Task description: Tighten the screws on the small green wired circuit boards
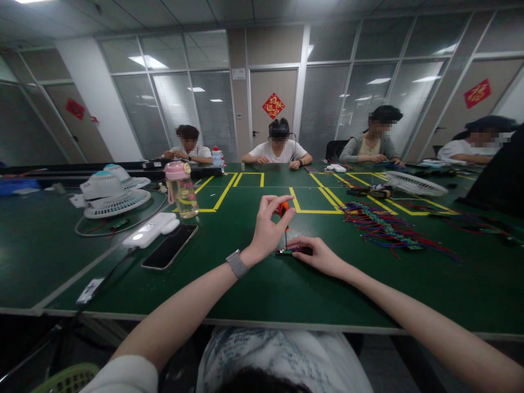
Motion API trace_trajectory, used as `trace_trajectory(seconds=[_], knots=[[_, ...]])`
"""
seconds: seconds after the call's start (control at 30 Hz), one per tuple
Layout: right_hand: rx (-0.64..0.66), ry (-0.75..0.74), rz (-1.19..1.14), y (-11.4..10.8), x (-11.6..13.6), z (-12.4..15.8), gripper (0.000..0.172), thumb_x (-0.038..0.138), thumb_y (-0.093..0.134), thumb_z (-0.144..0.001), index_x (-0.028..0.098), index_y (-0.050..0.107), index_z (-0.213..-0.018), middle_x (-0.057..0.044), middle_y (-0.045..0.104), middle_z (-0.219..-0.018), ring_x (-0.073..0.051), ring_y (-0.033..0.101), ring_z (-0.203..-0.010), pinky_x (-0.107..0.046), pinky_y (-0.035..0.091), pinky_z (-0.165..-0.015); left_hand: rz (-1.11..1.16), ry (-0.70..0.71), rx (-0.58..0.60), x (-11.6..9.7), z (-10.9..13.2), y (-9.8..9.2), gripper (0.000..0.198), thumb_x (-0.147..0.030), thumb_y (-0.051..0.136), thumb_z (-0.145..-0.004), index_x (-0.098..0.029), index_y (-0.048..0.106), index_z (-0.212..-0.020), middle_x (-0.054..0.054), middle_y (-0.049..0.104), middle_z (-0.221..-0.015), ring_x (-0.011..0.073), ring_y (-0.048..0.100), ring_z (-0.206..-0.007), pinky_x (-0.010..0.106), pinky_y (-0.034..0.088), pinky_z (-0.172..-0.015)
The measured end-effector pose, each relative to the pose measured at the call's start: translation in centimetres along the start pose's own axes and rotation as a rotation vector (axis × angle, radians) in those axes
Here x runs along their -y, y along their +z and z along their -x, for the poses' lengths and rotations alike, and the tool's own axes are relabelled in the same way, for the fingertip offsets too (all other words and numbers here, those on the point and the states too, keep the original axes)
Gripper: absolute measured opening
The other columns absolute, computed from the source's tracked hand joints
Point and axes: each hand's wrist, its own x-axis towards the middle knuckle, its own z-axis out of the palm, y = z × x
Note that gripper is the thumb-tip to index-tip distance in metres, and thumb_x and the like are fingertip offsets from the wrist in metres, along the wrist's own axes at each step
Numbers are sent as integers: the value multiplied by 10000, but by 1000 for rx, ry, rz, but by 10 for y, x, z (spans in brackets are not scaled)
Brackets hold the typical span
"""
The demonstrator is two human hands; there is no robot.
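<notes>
My left hand [267,225] is closed around the orange and black handle of a screwdriver [285,209], which stands upright. Its thin shaft runs down to a small green circuit board [283,252] that sits in a dark part on the table. With its fingers lying over the right end of that dark part, my right hand [320,255] pins it against the tabletop. What lies beneath those fingers is partly hidden. To the right rests a long row of small green circuit boards [388,226] with red and blue wires.
A phone [170,247], a white power strip [150,229] and a pink-lidded bottle [182,188] stand left on the green table [229,303]. White fan parts [117,202] lie beyond; another fan grille [415,184] is at right. Several people sit opposite.
</notes>
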Motion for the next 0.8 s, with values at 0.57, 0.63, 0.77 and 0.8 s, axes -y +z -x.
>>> trace_trajectory(seconds=[0.57,0.63,0.77,0.8], knots=[[-36,-56,89,-1,0,0,51,216,613,-814,175,627,-842,-44,684,-843,-180,629,-782,-310,500,-756,70,26,23,0,0,0,282,-217,480,-932,-239,626,-1172,65,559,-1161,159,568,-1044,276,475,-877],[-37,-56,98,-1,1,0,59,218,611,-815,176,635,-848,-43,685,-835,-179,628,-771,-306,499,-746,145,8,46,2,0,1,319,-218,424,-958,-252,588,-1229,62,581,-1202,156,599,-1028,280,485,-867],[-42,-65,143,0,2,1,84,202,584,-825,175,656,-859,-45,697,-835,-182,636,-772,-310,503,-753,131,3,21,3,0,1,294,-229,510,-925,-224,602,-1205,55,623,-1065,147,616,-933,265,496,-816],[-47,-70,160,0,2,1,92,195,579,-824,174,662,-860,-47,700,-838,-184,639,-775,-314,504,-761,91,16,0,2,0,1,272,-230,545,-907,-215,626,-1166,50,615,-1019,144,603,-915,259,492,-807]])
